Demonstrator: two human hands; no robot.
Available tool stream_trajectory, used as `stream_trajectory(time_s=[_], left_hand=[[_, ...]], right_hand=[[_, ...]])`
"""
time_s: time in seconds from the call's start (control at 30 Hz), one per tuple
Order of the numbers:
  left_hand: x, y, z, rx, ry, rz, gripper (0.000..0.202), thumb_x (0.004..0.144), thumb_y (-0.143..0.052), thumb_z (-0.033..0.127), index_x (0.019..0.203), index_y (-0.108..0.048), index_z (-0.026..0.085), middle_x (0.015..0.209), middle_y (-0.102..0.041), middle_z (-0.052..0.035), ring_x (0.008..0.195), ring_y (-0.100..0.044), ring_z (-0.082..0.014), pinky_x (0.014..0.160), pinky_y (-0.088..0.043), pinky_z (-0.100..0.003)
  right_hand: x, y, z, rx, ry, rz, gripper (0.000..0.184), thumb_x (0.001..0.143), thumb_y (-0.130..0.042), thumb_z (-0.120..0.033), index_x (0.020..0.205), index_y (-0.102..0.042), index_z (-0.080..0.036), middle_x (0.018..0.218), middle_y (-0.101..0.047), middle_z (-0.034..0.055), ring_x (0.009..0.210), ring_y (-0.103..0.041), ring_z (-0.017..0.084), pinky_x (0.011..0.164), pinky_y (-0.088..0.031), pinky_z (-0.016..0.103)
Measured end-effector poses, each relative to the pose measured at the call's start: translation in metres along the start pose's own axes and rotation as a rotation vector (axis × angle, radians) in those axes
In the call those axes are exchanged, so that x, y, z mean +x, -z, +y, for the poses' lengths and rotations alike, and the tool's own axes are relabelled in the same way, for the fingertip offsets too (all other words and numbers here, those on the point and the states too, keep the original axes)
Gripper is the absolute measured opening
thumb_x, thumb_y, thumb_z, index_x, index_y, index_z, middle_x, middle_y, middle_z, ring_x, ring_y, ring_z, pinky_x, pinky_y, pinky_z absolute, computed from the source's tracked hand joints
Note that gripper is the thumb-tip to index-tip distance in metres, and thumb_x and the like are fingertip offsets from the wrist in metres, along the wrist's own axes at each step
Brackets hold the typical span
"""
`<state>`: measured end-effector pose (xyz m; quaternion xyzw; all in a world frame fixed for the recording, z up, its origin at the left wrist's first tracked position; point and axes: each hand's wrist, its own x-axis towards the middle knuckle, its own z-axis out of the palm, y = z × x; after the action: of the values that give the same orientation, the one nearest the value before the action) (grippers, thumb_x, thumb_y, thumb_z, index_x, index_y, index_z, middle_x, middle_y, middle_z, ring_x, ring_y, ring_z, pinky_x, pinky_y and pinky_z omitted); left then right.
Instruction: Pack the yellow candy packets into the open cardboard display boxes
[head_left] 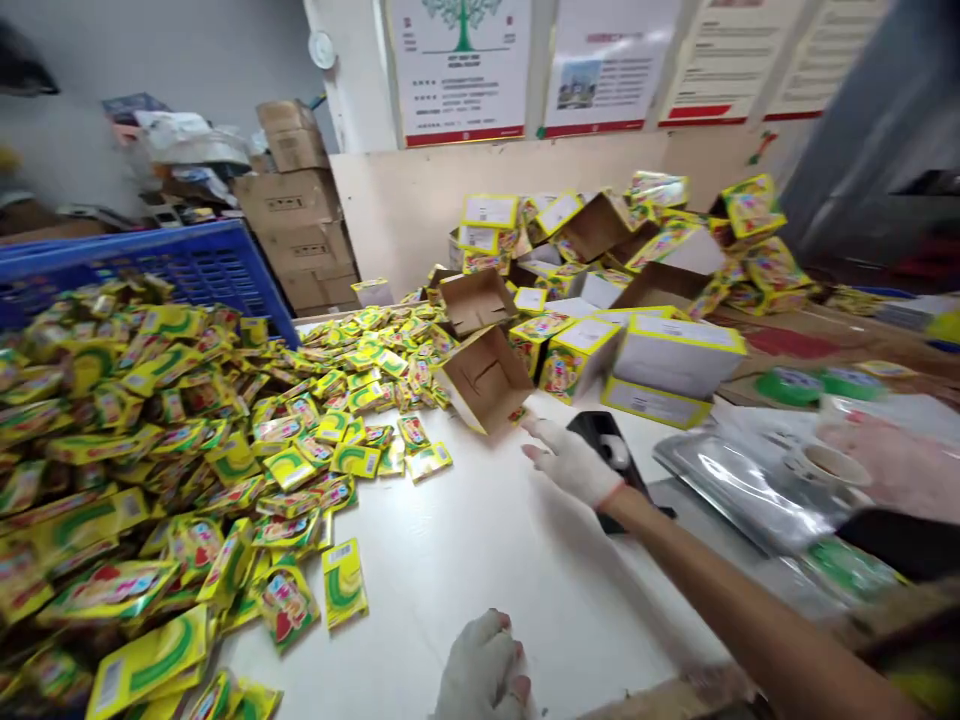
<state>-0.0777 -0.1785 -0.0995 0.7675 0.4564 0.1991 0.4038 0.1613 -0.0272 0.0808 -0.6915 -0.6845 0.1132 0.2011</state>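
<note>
My right hand, in a white glove with bare fingertips, reaches across the table with its fingers stretched out and nothing in them. Just beyond the fingertips an open cardboard box lies tipped, its brown inside facing me. Beside that hand stands a black tape dispenser, partly covered by the glove and wrist. My left hand, gloved the same way, is low at the near edge; its fingers are loosely bent and apart, and I see nothing held. Yellow-green sachets lie to its left.
A large heap of sachets covers the left side, before a blue crate. Printed boxes pile up at the back. On the right lie silver plastic packs, a tape roll and green round items.
</note>
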Motion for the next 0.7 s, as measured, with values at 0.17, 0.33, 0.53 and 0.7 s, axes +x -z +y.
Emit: stream_trajectory(time_s=[0.17, 0.33, 0.53, 0.7], left_hand=[[0.004, -0.002, 0.000, -0.136, 0.012, -0.091, 0.044, 0.058, -0.066, 0.022, 0.101, -0.075, 0.025, 0.127, -0.065, -0.0081, 0.118, -0.060, -0.0319, 0.103, -0.051, -0.041], [-0.007, -0.008, 0.006, -0.487, 0.311, 0.215, 0.073, 0.080, -0.061, 0.044, 0.148, -0.044, 0.023, 0.145, -0.053, -0.0130, 0.128, -0.055, -0.0302, 0.110, -0.043, -0.041], [0.004, 0.038, 0.048, -0.423, 0.248, 0.446, 0.112, 0.076, -0.060, 0.070, 0.157, -0.017, 0.007, 0.167, -0.010, -0.0181, 0.154, -0.008, -0.0320, 0.126, -0.009, -0.038], [0.058, 0.075, 0.058, -0.278, 0.502, 0.399, 0.068, 0.089, -0.053, 0.036, 0.149, -0.037, 0.008, 0.161, -0.029, -0.0185, 0.152, -0.023, -0.0274, 0.125, -0.017, -0.040]], right_hand=[[0.090, -0.069, -0.074, -0.015, -0.003, -0.133, 0.049, 0.085, -0.056, -0.021, 0.134, -0.058, -0.019, 0.114, -0.073, 0.0124, 0.110, -0.066, 0.024, 0.096, -0.050, 0.033], [0.067, -0.048, -0.070, -0.069, -0.017, -0.242, 0.037, 0.086, -0.053, -0.021, 0.120, -0.064, -0.017, 0.105, -0.074, 0.0153, 0.097, -0.069, 0.027, 0.083, -0.052, 0.034], [-0.026, -0.016, -0.046, 0.288, 0.374, -0.299, 0.065, 0.092, -0.047, -0.042, 0.152, -0.036, -0.019, 0.138, -0.060, 0.0159, 0.126, -0.058, 0.026, 0.101, -0.050, 0.041], [-0.005, -0.014, -0.012, -0.343, 0.248, -0.120, 0.069, 0.078, -0.060, -0.031, 0.144, -0.050, -0.011, 0.142, -0.052, 0.0257, 0.134, -0.047, 0.042, 0.104, -0.044, 0.056]])
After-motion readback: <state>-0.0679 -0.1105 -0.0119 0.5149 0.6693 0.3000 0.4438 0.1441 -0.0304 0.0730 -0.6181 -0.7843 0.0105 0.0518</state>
